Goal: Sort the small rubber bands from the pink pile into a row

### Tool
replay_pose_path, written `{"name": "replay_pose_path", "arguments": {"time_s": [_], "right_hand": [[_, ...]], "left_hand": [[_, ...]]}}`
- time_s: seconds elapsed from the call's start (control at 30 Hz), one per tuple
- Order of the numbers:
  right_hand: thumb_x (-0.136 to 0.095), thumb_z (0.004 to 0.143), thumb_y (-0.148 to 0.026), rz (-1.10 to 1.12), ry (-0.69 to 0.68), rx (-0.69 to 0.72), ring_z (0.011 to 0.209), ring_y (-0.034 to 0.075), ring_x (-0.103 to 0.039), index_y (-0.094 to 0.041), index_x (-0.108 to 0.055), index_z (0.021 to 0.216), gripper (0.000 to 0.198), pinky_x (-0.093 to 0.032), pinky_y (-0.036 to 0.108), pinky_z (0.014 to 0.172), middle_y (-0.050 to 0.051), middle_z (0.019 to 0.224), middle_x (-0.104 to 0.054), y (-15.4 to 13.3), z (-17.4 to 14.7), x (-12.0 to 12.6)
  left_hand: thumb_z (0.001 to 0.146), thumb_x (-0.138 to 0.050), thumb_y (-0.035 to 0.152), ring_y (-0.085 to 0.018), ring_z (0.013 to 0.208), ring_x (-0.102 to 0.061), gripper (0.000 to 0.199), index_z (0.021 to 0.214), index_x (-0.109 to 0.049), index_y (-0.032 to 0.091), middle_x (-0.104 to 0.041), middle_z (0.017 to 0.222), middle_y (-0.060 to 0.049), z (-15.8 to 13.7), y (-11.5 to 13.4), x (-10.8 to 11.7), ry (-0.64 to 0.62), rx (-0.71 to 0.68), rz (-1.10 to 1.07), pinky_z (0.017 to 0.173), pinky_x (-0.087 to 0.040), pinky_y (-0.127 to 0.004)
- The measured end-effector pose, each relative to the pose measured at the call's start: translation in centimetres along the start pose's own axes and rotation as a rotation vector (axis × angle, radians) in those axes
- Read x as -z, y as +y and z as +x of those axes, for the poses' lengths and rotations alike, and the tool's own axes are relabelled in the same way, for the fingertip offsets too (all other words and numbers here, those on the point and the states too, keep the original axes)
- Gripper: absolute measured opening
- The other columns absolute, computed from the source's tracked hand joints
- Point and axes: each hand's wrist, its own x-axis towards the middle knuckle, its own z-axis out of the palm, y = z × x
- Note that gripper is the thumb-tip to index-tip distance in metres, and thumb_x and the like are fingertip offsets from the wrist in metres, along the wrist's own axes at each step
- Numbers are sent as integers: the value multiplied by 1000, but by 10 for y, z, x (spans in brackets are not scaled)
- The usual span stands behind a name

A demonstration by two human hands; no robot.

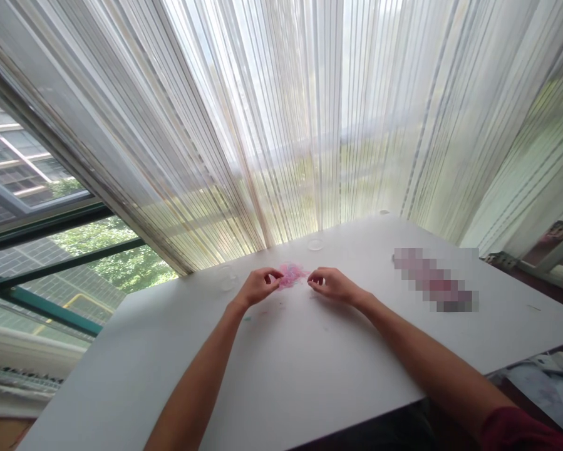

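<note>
Lying between left fingers (274, 272) and right fingers (316, 274): a pink tangle (291, 274).

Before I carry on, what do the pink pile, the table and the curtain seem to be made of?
Pink pile: perhaps thin plastic or rubber, from its bright, tangled look; too small to be sure.
Table: smooth white top with a soft sheen, possibly laminate or painted board.
Curtain: sheer, striped fabric, likely synthetic; daylight and greenery show through its folds.

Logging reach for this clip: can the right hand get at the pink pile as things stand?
Probably yes: the right hand is close beside the pink pile on the table, with nothing visible blocking it.
</note>
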Motion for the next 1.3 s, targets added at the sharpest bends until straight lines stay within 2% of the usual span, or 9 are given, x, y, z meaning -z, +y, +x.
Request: {"name": "replay_pose_path", "arguments": {"time_s": [0.3,0.47,0.6,0.7,0.8,0.97,1.07,1.2,1.3], "right_hand": [[-59,80,-22,17,-90,-22,68,15,-60,-17,-73,83,14,-48,26,66,3,75,-68,-3,-2,6],[-60,85,-35,313,-148,-53,74,16,-63,-17,-72,92,22,-50,26,68,4,81,-70,-25,-2,12],[-67,81,-44,590,-173,-68,84,18,-65,-15,-70,99,34,-52,29,72,7,92,-71,-36,-2,12],[-72,78,-44,705,-177,-65,84,17,-64,-15,-69,96,35,-51,30,76,6,89,-70,-37,-2,7],[-73,76,-45,740,-142,-90,77,15,-63,-14,-69,91,34,-51,28,70,4,81,-68,-36,-2,2],[-72,76,-44,657,-116,-109,75,17,-65,-14,-70,89,33,-52,29,67,5,80,-70,-31,0,3],[-69,78,-36,458,-53,-123,79,17,-67,-16,-71,91,24,-54,30,74,5,84,-72,-21,1,9],[-63,80,-23,131,28,-156,75,16,-66,-18,-72,86,12,-53,28,74,3,80,-73,-3,0,17],[-60,81,-20,43,16,-128,72,15,-66,-18,-72,83,12,-53,27,71,2,77,-72,5,-1,20]], "left_hand": [[81,-63,32,-10,56,-56,16,82,-71,18,-70,72,0,-10,32,-10,-22,-57,-87,54,-46,-21],[82,-66,39,-10,52,-52,22,84,-73,18,-68,68,0,-27,51,-14,72,-62,-136,52,-44,-21],[78,-68,48,-9,50,-45,32,84,-75,17,-64,63,0,-28,54,-23,159,-19,-275,47,-40,-20],[76,-69,53,-9,50,-43,36,84,-75,18,-63,64,0,-29,51,-28,182,38,-340,47,-38,-20],[76,-68,53,-9,51,-44,37,85,-76,18,-64,65,0,-32,49,-29,181,81,-340,47,-39,-21],[81,-64,51,-11,54,-48,35,89,-75,19,-69,72,-2,-35,44,-24,155,79,-232,52,-43,-22],[84,-63,42,-12,58,-54,26,96,-74,22,-73,87,-2,-37,43,-26,88,43,-14,62,-47,-25],[86,-62,34,-19,80,-64,21,102,-73,26,-71,103,-3,-35,49,-42,-66,-35,288,69,-47,-27],[88,-58,33,-22,86,-65,21,99,-73,23,-71,100,-5,-27,57,-57,-121,-44,385,68,-45,-27]]}}
